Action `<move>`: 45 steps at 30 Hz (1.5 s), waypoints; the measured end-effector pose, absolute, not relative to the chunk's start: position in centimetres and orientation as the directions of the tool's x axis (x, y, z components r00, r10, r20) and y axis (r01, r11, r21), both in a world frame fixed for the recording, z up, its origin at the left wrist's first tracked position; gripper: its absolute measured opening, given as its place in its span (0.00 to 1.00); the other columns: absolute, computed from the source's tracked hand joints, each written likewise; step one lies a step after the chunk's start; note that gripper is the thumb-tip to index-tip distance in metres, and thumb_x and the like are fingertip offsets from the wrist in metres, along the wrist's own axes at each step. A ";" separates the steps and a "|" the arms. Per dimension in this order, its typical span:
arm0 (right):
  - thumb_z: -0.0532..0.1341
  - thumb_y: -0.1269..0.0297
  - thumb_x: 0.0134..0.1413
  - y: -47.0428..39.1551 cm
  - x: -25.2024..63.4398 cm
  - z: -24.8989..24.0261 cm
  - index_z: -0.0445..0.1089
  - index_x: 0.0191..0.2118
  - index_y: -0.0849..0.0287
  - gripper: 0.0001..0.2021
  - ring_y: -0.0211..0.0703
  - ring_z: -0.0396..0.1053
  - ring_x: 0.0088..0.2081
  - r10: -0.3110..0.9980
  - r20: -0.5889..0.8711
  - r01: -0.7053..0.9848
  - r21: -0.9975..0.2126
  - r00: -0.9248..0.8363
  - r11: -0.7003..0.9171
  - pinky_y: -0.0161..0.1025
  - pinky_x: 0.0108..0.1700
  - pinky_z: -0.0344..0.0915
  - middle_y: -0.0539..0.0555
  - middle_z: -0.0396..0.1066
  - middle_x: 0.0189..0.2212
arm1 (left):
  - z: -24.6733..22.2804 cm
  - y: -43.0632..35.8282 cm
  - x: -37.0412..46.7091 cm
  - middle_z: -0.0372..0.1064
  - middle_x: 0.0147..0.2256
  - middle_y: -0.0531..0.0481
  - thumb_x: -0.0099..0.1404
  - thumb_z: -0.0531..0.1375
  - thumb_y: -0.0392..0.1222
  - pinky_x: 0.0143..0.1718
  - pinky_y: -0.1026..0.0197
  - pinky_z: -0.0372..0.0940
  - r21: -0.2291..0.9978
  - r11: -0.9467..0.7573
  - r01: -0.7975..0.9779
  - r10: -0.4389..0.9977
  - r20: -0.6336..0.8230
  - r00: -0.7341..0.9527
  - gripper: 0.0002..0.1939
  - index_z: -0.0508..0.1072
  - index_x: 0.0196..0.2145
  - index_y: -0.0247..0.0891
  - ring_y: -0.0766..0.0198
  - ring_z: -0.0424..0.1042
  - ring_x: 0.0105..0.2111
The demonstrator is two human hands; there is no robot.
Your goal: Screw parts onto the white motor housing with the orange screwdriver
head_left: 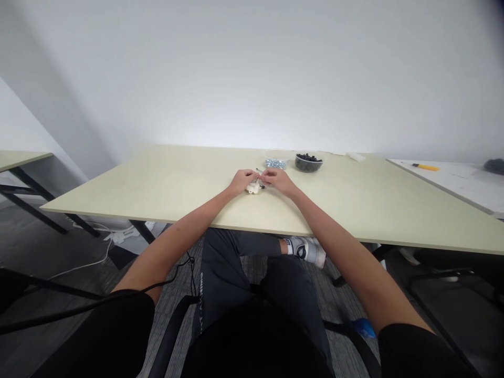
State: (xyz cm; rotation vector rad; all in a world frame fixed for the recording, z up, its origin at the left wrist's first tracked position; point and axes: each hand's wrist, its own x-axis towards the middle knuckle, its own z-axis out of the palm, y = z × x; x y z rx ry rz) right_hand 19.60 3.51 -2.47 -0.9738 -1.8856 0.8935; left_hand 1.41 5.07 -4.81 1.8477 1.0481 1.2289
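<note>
A small white object rests near the middle of the table, its exact kind too small to tell. My left hand is closed at its left side, the fingers bent over it. From the right, my right hand comes in with its fingertips pinched together at the object's upper edge. Whatever the right fingertips hold is too small to name. A thin dark-tipped piece sticks up between the two hands. Just behind the hands stands a clear tub of shiny silvery-blue small parts.
A clear bowl of small black pieces stands right of the tub. A yellow-handled cutter lies on a white board at the far right. A white scrap lies along the wall. The table's front edge runs above my lap.
</note>
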 end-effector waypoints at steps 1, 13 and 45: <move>0.63 0.52 0.47 3.5 19.6 -2.5 0.66 0.26 0.63 0.16 0.33 0.58 0.26 0.866 0.338 0.293 -0.842 -0.369 0.453 0.34 0.31 0.55 0.51 0.64 0.23 | -4.8 5.1 1.4 0.69 0.24 0.51 0.59 0.60 0.50 0.27 0.64 0.54 0.856 -0.452 0.251 0.887 0.399 0.234 0.16 0.77 0.31 0.33 0.68 0.62 0.24; 0.62 0.52 0.49 3.4 19.6 -2.6 0.64 0.27 0.62 0.16 0.34 0.58 0.27 0.866 0.336 0.321 -0.829 -0.369 0.458 0.35 0.32 0.56 0.51 0.63 0.23 | -5.0 5.3 1.4 0.69 0.24 0.51 0.59 0.60 0.51 0.28 0.64 0.54 0.859 -0.446 0.250 0.890 0.396 0.227 0.16 0.76 0.30 0.33 0.67 0.63 0.25; 0.64 0.49 0.46 4.2 19.7 -3.1 0.68 0.30 0.63 0.19 0.35 0.64 0.28 0.880 0.286 0.253 -0.883 -0.379 0.395 0.34 0.33 0.63 0.53 0.68 0.26 | -4.6 4.9 1.4 0.71 0.26 0.49 0.58 0.59 0.50 0.29 0.63 0.57 0.876 -0.419 0.240 0.902 0.371 0.220 0.16 0.77 0.30 0.33 0.65 0.65 0.28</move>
